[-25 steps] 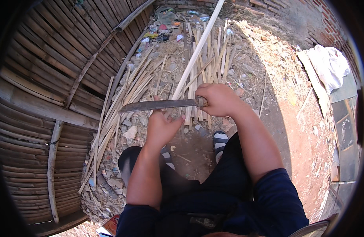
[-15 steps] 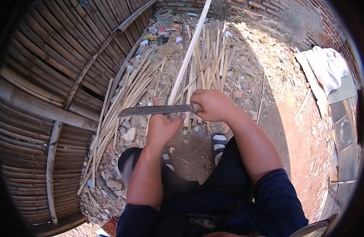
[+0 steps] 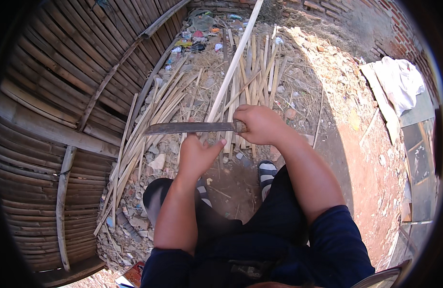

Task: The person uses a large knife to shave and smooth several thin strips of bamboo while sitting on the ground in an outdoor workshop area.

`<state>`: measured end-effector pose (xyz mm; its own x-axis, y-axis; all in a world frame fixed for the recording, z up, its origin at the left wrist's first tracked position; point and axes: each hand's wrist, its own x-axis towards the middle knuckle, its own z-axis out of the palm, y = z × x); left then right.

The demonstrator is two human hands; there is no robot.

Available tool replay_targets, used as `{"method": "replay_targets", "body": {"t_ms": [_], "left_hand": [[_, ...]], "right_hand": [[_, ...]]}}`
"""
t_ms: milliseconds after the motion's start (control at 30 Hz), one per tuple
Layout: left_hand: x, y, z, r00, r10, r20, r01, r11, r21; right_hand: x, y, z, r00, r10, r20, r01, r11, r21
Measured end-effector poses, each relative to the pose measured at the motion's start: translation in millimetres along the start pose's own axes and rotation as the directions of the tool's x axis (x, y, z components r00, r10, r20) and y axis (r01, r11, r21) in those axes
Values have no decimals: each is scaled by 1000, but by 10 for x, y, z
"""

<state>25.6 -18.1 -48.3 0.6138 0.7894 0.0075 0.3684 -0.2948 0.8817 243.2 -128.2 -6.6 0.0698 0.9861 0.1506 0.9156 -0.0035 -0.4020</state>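
Observation:
A machete (image 3: 190, 127) with a long dark blade lies level in front of me, its tip pointing left. My right hand (image 3: 260, 126) is wrapped round its short handle. Below the blade, my left hand (image 3: 198, 156) holds the near end of a long pale bamboo strip (image 3: 234, 65), with the thumb stretched out to the right and a fingertip showing past the blade. The strip slants up and away to the top of the view. The blade crosses over its near end and hides part of my grip.
Several split bamboo strips (image 3: 252, 72) lie on the rubble ahead, and another heap (image 3: 159, 108) lies along the left. A bamboo slat wall (image 3: 63, 101) rises on the left, a brick wall (image 3: 346, 21) at the back. White cloth (image 3: 399, 84) lies on boards at the right.
The machete and my right hand have risen slightly away from me, and the blade is a little more level. The bamboo strip's far part has shifted slightly right. My left hand is nearly still.

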Motion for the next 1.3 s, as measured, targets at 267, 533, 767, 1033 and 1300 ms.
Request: {"method": "replay_targets", "body": {"t_ms": [267, 533, 767, 1033, 1300], "left_hand": [[-114, 185, -188, 998, -21, 61, 23, 999, -29], [-45, 33, -18, 1000, 30, 3, -30, 998, 61], [-67, -38, -103, 986, 151, -69, -143, 983, 112], [-89, 170, -181, 998, -39, 41, 35, 996, 80], [-71, 30, -110, 995, 102, 12, -103, 990, 91]], "right_hand": [[-72, 628, -445, 829, 522, -202, -478, 847, 232], [-97, 158, -134, 997, 8, -82, -8, 1000, 6], [-39, 339, -291, 969, 232, -85, -228, 972, 63], [-197, 590, -375, 925, 351, -143, -333, 933, 135], [-113, 79, -279, 996, 2, 94, -2, 1000, 4]]}}
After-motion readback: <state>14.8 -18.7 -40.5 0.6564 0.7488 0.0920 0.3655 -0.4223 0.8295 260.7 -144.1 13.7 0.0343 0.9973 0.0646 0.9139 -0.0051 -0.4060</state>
